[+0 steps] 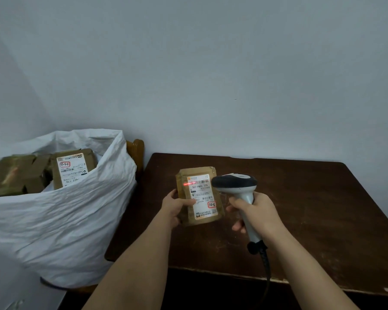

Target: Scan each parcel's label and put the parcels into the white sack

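over table (300, 209), one parcel (198, 195), one scanner (238, 186), two hands

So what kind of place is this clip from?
Probably a small makeshift parcel-sorting spot in a plain room, not a warehouse: a worn wooden table against a bare wall, a handheld scanner, and a white sack of parcels.
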